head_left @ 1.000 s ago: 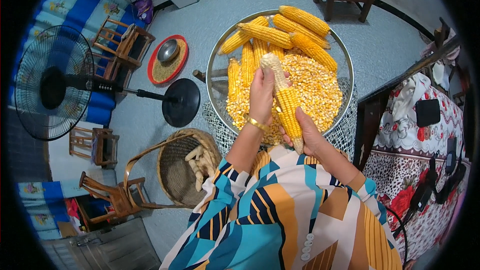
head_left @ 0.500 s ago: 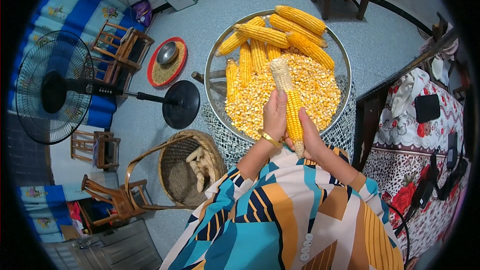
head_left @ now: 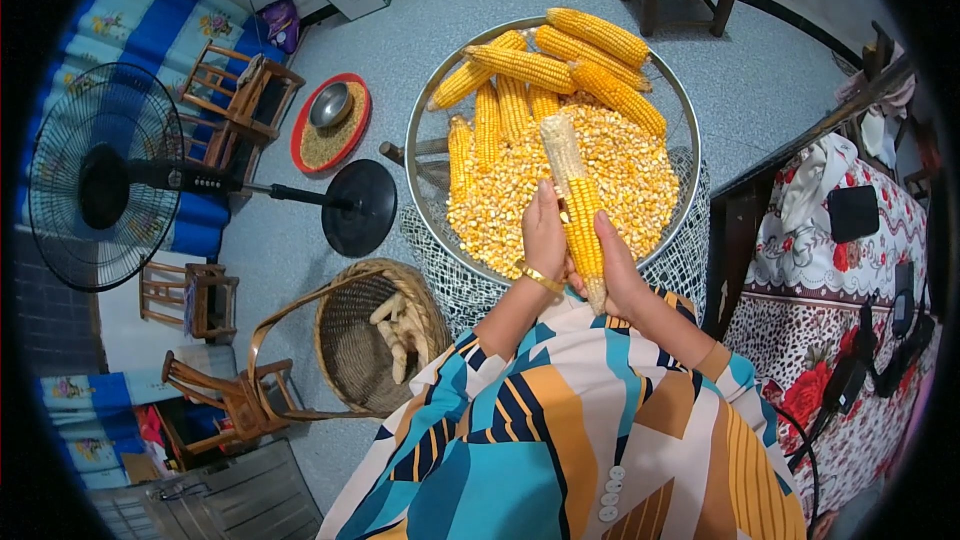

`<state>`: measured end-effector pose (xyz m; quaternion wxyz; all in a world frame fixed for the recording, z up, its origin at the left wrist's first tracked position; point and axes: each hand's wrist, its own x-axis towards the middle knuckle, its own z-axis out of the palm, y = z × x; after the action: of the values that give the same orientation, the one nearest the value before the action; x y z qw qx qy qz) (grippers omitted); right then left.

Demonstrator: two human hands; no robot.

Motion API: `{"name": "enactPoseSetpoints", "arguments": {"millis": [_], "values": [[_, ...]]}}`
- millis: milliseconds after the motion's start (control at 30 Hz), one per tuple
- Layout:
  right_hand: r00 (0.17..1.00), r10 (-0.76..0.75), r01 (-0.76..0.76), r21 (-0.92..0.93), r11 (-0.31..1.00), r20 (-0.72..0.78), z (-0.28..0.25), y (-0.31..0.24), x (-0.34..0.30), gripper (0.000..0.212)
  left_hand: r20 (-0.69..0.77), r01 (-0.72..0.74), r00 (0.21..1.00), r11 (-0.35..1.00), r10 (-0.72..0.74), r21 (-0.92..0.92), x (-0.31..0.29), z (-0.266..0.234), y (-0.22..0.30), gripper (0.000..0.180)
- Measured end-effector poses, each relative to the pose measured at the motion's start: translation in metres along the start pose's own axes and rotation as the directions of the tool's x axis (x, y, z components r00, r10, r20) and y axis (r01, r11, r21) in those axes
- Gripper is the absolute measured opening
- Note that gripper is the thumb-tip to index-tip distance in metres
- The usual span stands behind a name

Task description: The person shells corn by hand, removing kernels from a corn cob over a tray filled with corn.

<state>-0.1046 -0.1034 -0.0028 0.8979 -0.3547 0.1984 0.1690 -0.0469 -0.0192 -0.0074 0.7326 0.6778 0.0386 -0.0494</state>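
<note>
A half-shelled ear of corn (head_left: 582, 225) is between my hands, over the near part of a wide round tray. Its far end is bare pale cob, while yellow kernels cover the part nearest me. My right hand (head_left: 622, 273) grips the lower part from the right. My left hand (head_left: 543, 240), a gold bangle at its wrist, lies along the ear's left side with the thumb up by the kernels; its other fingers are partly hidden behind the ear. Loose kernels (head_left: 625, 170) heap in the metal-rimmed tray (head_left: 698, 155), and several full ears (head_left: 600, 37) lie along its far side.
At left stands a handled wicker basket (head_left: 335, 360) holding several bare cobs (head_left: 400, 335). Beyond it are a black fan base (head_left: 360, 208) and a red tray (head_left: 300, 145) of grain with a metal bowl (head_left: 330, 106). A cloth-covered bed (head_left: 790, 340) flanks my right.
My left thumb has shifted off the ear's kernels, slightly left and down. More bare cob shows on the ear's left side. The right hand keeps its grip.
</note>
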Motion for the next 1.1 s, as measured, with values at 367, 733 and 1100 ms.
{"name": "enactPoseSetpoints", "arguments": {"millis": [367, 733, 1100], "values": [[0.999, -0.044, 0.043, -0.026, 0.999, -0.016, 0.005, 0.000, -0.002, 0.046, 0.104, -0.049, 0.994, 0.973, 0.026, 0.226, -0.002, -0.005, -0.017, 0.034], [0.999, 0.037, -0.037, 0.025, 0.999, -0.009, -0.003, -0.001, 0.002, 0.048, 0.306, 0.260, 0.929, 0.956, -0.210, -0.135, -0.012, -0.005, 0.009, 0.029], [0.998, 0.002, 0.001, 0.048, 0.999, -0.058, 0.002, 0.000, 0.001, 0.045, 0.096, -0.219, 0.975, 0.927, 0.199, 0.304, 0.000, -0.005, -0.033, 0.029]]}}
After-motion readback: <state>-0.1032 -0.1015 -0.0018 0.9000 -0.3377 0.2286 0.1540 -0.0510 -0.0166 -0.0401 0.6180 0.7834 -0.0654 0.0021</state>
